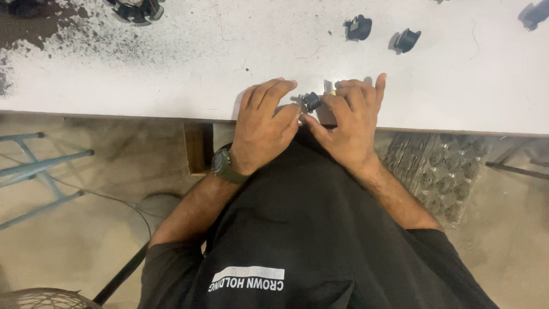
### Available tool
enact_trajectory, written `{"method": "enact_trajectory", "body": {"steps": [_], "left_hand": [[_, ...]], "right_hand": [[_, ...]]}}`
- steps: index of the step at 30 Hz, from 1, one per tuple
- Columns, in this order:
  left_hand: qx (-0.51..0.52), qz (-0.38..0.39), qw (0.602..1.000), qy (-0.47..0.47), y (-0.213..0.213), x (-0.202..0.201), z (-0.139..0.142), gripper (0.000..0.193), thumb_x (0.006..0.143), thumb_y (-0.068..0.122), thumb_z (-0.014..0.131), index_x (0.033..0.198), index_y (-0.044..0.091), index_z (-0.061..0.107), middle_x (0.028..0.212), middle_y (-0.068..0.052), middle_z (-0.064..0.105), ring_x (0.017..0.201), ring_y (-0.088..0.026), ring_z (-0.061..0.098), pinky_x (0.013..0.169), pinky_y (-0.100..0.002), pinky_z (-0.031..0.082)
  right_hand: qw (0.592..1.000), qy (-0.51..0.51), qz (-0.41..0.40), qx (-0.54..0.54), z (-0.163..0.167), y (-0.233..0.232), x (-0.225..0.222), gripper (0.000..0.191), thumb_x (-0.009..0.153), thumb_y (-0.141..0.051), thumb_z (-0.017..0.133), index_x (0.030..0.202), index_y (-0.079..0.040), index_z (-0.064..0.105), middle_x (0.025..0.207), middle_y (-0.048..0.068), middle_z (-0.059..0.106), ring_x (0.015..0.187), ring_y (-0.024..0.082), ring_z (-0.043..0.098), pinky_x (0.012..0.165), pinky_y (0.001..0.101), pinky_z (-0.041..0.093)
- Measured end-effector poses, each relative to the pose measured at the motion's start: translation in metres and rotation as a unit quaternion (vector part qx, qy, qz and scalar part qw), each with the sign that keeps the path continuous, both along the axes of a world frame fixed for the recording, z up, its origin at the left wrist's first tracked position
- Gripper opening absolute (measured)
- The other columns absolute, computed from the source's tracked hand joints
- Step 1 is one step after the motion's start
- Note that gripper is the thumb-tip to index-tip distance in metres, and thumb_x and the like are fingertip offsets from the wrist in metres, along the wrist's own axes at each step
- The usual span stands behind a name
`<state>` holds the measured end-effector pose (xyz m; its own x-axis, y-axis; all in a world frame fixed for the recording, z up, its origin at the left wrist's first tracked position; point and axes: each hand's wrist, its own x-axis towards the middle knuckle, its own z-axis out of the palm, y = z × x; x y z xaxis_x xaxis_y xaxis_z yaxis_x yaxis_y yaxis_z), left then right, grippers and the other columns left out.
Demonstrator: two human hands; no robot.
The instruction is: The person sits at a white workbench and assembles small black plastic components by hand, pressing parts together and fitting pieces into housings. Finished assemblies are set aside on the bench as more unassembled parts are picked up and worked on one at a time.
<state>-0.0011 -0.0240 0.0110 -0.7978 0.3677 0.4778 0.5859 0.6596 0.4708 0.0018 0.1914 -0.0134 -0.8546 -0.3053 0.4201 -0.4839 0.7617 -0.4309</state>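
Both hands are meeting at the near edge of the white table [171, 86], and a small black part [311, 102] is sitting between them, right at that edge. The left hand [264, 129] is lying knuckles-up with its fingers curled, thumb and forefinger tips pressing against the left side of the small black part. The right hand [349, 123] is closing on the part from the other side, its thumb reaching under and its forefinger bent over the top, so the part is being pinched by both hands at once. A bit of pale, yellowish material [330, 91] is showing just behind the part, under the right fingertips; what it is cannot be told. A dark green wristwatch [223, 165] is sitting on the left wrist, below the table's edge. Farther back on the table from the part, two more black pieces [359, 27] [407, 40] are lying side by side, well apart from the hands. At the table's far left, a round black toothed component [137, 10] is resting beside a patch of dark speckled grime [34, 28]. Under the table's edge, to the right of the hands, a grey moulded tray [440, 171] is standing on the floor.
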Motion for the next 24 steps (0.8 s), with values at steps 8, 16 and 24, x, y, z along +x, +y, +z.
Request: {"method": "enact_trajectory", "body": {"steps": [8, 16, 24], "left_hand": [[0.035, 0.019, 0.999, -0.001, 0.004, 0.005, -0.006, 0.019, 0.092, 0.013, 0.081, 0.108, 0.009, 0.072, 0.134, -0.008, 0.060, 0.129, -0.027, 0.056, 0.112, -0.049, 0.042], [0.062, 0.028, 0.998, -0.012, 0.004, 0.007, -0.004, 0.020, 0.090, 0.010, 0.081, 0.108, 0.009, 0.072, 0.132, -0.006, 0.061, 0.129, -0.026, 0.058, 0.112, -0.051, 0.043], [0.039, 0.008, 0.999, 0.021, 0.004, 0.005, -0.011, 0.016, 0.091, 0.007, 0.080, 0.104, 0.009, 0.072, 0.137, -0.006, 0.059, 0.137, -0.027, 0.052, 0.117, -0.051, 0.041]], "right_hand": [[0.988, 0.054, 0.059, -0.130, -0.010, 0.004, 0.016, 0.031, 0.093, 0.004, 0.078, 0.117, -0.005, 0.060, 0.109, 0.010, 0.060, 0.119, 0.033, 0.062, 0.130, 0.0642, 0.019], [0.991, 0.039, 0.061, -0.112, -0.010, -0.006, 0.013, 0.034, 0.085, 0.005, 0.078, 0.111, -0.005, 0.059, 0.104, 0.012, 0.066, 0.114, 0.034, 0.063, 0.127, 0.0645, 0.022], [0.989, 0.030, 0.065, -0.133, -0.010, -0.008, 0.011, 0.032, 0.084, 0.008, 0.077, 0.108, -0.006, 0.061, 0.095, 0.008, 0.064, 0.113, 0.032, 0.065, 0.128, 0.0641, 0.023]]}}
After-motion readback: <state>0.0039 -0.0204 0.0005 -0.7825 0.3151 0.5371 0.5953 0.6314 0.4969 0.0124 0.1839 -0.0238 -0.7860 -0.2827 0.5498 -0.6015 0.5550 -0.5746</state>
